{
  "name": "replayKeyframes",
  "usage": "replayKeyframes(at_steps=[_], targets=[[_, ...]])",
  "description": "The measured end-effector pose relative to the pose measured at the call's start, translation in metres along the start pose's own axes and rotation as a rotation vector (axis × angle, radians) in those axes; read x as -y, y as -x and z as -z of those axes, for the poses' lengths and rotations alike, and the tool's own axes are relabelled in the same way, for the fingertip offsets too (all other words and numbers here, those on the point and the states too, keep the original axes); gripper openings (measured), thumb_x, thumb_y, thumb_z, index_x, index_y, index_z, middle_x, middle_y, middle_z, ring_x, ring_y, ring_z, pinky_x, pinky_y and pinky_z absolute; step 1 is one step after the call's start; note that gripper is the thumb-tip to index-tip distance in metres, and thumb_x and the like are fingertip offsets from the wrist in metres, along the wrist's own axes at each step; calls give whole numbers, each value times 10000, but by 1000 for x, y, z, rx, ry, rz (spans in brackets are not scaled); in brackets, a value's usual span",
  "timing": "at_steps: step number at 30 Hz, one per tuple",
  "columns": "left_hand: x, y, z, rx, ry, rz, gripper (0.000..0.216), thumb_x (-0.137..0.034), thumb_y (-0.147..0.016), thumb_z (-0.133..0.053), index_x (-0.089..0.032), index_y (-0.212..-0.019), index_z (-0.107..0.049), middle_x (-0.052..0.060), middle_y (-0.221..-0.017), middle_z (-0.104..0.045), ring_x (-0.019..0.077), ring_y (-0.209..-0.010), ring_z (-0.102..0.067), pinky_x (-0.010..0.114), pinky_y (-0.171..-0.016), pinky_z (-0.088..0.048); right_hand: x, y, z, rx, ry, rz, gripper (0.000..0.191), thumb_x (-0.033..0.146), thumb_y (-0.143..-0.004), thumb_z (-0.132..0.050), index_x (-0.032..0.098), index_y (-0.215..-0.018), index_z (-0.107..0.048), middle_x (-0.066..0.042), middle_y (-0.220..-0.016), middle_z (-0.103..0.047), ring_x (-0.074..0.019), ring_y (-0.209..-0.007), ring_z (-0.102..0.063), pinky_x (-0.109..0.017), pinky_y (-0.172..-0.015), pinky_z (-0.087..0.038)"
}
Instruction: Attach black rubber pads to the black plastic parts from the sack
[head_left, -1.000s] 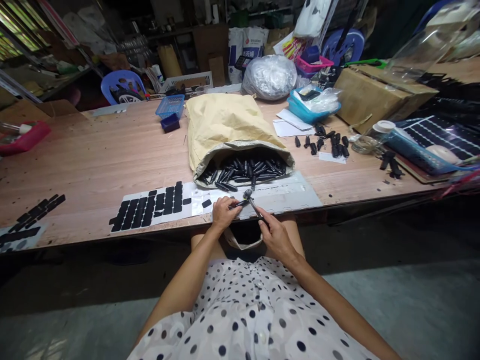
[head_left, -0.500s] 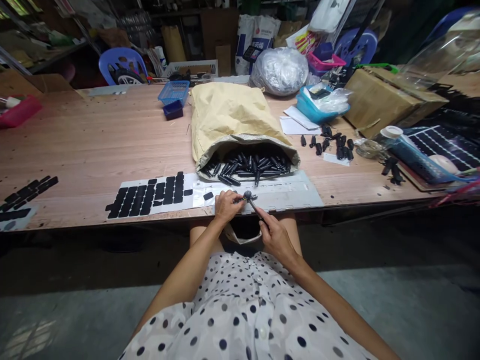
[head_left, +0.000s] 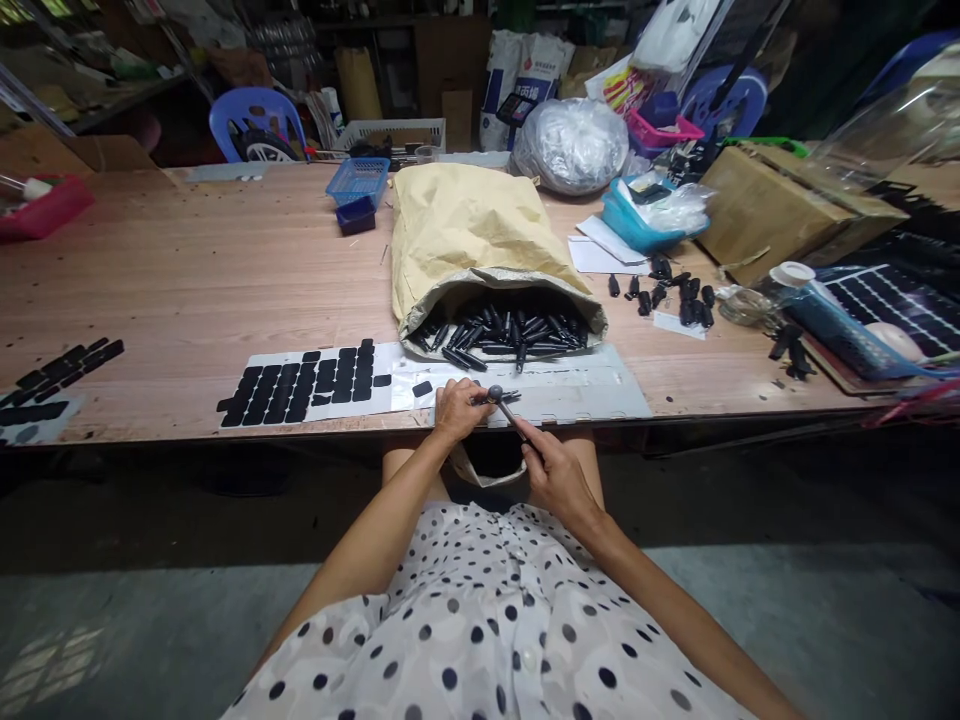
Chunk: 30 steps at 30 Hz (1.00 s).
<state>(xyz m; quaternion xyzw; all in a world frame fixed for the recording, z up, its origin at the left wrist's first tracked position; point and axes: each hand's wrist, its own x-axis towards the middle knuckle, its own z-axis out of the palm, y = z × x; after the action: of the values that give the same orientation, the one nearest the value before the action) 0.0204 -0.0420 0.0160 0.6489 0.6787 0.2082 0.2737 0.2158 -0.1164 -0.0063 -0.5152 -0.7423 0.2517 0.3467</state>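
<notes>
My left hand is closed in a pinch on a small dark piece at the front edge of a pale grey board. Wrapped in my right hand is a slim tool with a round dark head; its exact kind is unclear. The tool's head rests over or against the piece beside my left fingertips. Just beyond, a tan paper sack lies on its side with its mouth facing me. Many slender black parts fill the opening, a few spilling onto the board.
Left of my hands lies a white sheet bearing rows of black pads. Loose black parts lie to the right near a cardboard box. Blue baskets stand behind. Below the table edge, another bag's rim shows between my knees.
The whole scene has shifted slightly rightward as the camera turned a little. Both hands keep nearly the same pose, with the tool's round head still by the left fingertips.
</notes>
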Motion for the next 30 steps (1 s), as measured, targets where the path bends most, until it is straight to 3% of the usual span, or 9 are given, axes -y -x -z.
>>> replayKeyframes(at_steps=[6, 12, 20, 26, 30], targets=[[3, -2, -1, -8, 16, -8, 139, -315, -807, -796, -313, -943, -825, 10, -1012, -732, 252, -1071, -568, 411, -980, -407, 13, -5, 6, -125, -10, 37, 489, 265, -1023, -429, 292, -1486, -584, -92, -1207, -740, -240, -1110, -693, -381, -977, -588], [3, -3, -2, -13, -1, 2, 146, -311, -815, -789, -309, -955, -830, 15, -1016, -742, 248, -1067, -574, 403, -967, -418, -2, 1, -5, -40, 63, -21, 497, 236, -990, -449, 300, -1449, -626, -91, -1040, -758, -239, -946, -722, -364, -869, -616], [6, -2, 3, 12, -24, -43, 240, -322, -794, -757, -320, -1023, -831, 21, -1041, -746, 270, -1073, -585, 414, -983, -454, 8, -14, 15, -149, -109, -70, 456, 281, -973, -503, 266, -1394, -677, -55, -1346, -720, -241, -1263, -658, -416, -1117, -529], [10, -11, 18, 107, -60, -81, 460, -145, -688, -646, -276, -1088, -831, 35, -1003, -751, 278, -1034, -631, 372, -945, -508, 9, -4, 21, -187, -190, -159, 450, 312, -958, -522, 257, -1369, -697, -48, -1352, -719, -234, -1266, -661, -406, -1113, -533], [5, -24, 27, 105, 16, -71, 472, -121, -723, -585, -211, -1123, -819, 50, -1017, -754, 235, -955, -675, 325, -905, -536, 6, 4, 23, -194, -225, -198, 452, 309, -952, -532, 255, -1370, -695, -44, -1369, -708, -230, -1281, -654, -396, -1137, -512]])
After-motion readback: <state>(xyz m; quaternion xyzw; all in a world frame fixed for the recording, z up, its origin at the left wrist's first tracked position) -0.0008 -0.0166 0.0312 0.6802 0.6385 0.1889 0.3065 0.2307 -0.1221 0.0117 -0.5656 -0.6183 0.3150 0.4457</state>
